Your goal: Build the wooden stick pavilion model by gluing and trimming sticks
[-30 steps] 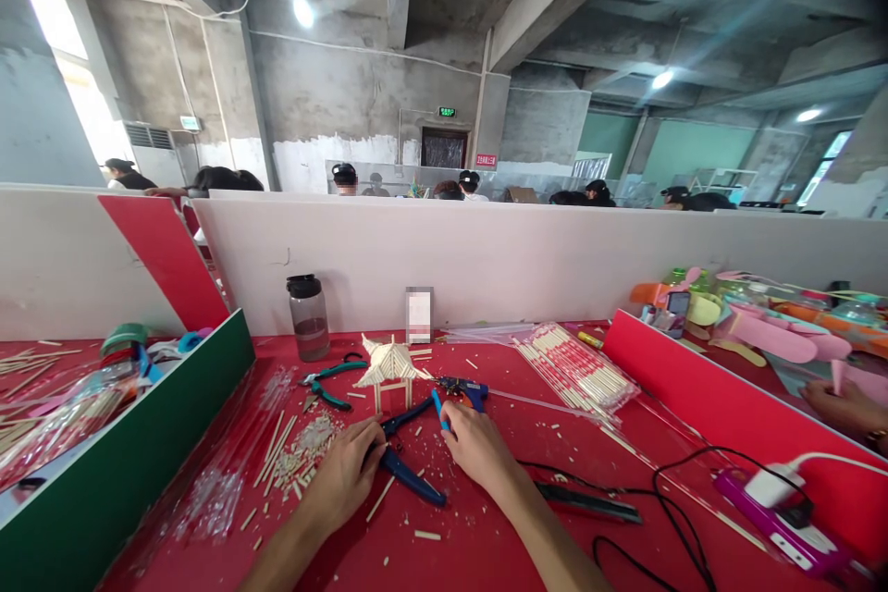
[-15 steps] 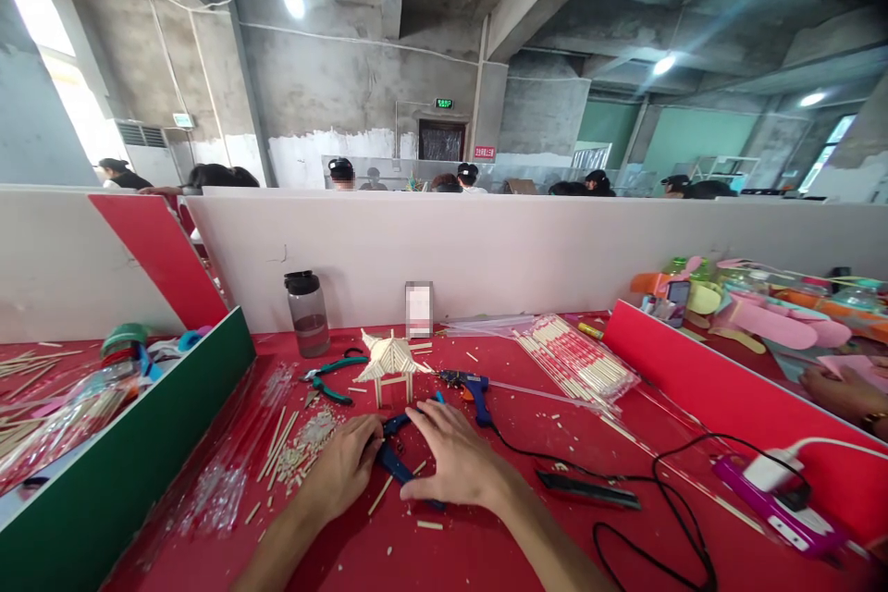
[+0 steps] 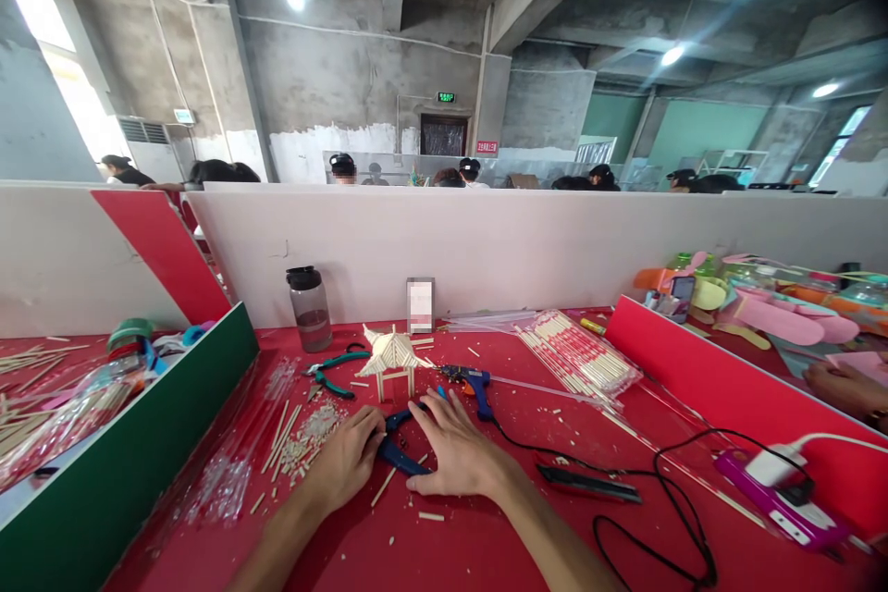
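A pair of blue-handled pliers [image 3: 402,460] lies on the red tabletop between my hands, its handles spread to the right. At the head end, the fingers of my left hand [image 3: 348,453] are closed together on the pliers; the jaws and anything in them are hidden. My right hand [image 3: 462,449] rests over the handles, fingers spread and thumb against the lower one. Just beyond stands a small pavilion model of wooden sticks [image 3: 394,353]. Cut bits of stick [image 3: 315,430] lie scattered left of my left hand.
Teal-handled pliers [image 3: 337,370] and a water bottle [image 3: 309,310] are behind left. A blue glue gun [image 3: 477,384], packed sticks [image 3: 589,351], a black cutter knife [image 3: 589,484], cables and a purple power strip [image 3: 781,499] are right. Green [image 3: 153,444] and red dividers [image 3: 749,388] flank me.
The lower plier handle has swung up toward the upper one, with my right thumb moving along. My left hand stays at the head end. The view has shifted slightly.
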